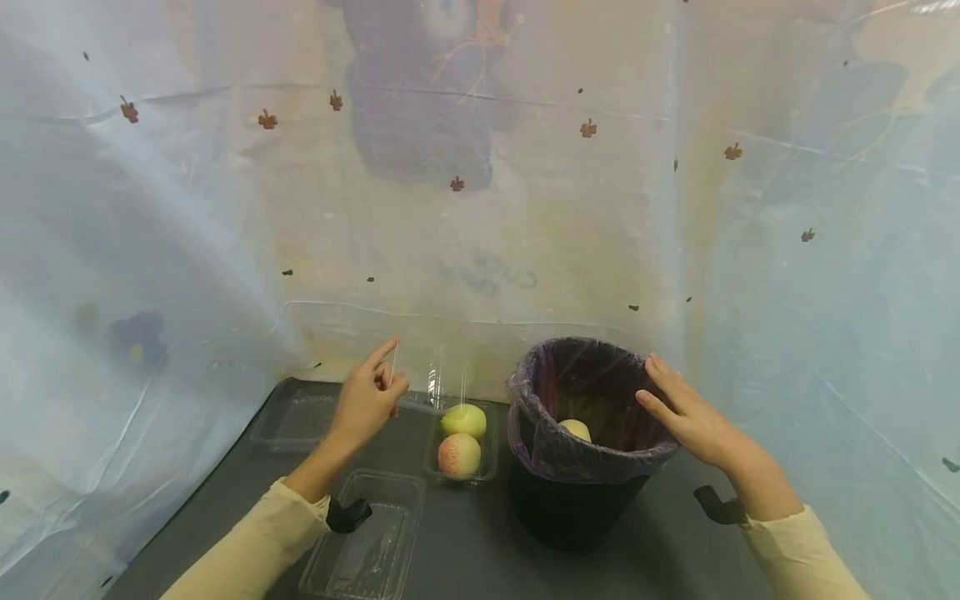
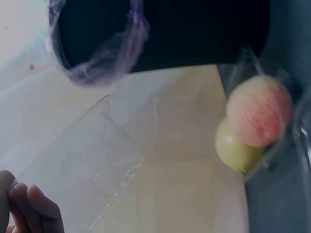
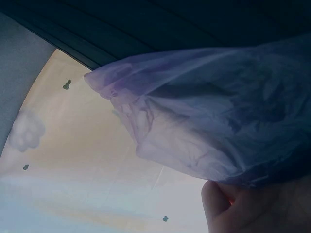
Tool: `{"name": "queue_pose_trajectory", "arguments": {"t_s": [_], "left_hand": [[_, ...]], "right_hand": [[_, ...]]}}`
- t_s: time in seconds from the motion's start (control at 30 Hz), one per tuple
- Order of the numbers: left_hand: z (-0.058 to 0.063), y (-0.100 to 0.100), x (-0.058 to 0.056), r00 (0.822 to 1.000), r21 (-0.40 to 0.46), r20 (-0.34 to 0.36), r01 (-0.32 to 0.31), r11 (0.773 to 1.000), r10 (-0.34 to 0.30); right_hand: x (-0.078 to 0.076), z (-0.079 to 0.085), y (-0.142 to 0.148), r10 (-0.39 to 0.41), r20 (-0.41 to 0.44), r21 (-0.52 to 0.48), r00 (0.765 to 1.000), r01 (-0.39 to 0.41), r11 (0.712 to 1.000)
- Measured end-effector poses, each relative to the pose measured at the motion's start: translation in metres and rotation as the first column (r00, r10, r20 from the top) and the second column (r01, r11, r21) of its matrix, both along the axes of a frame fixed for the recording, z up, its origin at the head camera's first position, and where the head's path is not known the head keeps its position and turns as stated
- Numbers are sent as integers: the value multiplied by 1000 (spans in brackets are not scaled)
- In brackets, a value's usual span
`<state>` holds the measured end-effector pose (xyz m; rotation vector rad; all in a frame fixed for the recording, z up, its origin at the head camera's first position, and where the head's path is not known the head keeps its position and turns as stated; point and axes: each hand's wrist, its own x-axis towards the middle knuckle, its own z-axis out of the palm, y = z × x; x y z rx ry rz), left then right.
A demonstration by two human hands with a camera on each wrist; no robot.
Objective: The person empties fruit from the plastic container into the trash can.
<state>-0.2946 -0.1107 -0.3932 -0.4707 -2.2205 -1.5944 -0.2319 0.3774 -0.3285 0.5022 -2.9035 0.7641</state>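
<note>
My left hand [image 1: 367, 396] pinches the edge of a clear plastic lid [image 2: 92, 160], index finger pointing up. Below the lid, a clear plastic box [image 1: 491, 471] holds a yellow-green fruit [image 1: 464, 422] and a peach-like pink and cream fruit [image 1: 459, 457]. My right hand [image 1: 693, 421] rests at the right rim of a black bin [image 1: 570, 508], its fingers mostly straight against the purple bag [image 1: 540, 437] that lines it. Inside the bin lies a pale round fruit [image 1: 575, 430], partly hidden by the rim. In the right wrist view, the bag [image 3: 194, 116] hides most of the right fingers.
An open clear box [image 1: 375, 542] lies at the front, under the left forearm. Another clear container [image 1: 288, 417] sits at the back left of the dark table [image 1: 232, 500]. A patterned plastic curtain [image 1: 480, 250] hangs behind and along both sides.
</note>
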Motion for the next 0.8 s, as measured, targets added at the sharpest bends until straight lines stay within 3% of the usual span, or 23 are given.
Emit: {"name": "queue_pose_trajectory", "arguments": {"t_s": [0.27,0.5,0.8], "left_hand": [[-23,-24,-12,995,-25,91,-31,999,33],[-40,-40,-20,989,-105,133,-56,993,70],[-54,-54,-30,977,-174,191,-65,983,98]], "right_hand": [[-1,-1,1,1,4,6,1000,-1,1000],[-1,0,1,4,8,9,1000,-4,1000],[-1,1,0,-10,25,27,1000,10,1000]]}}
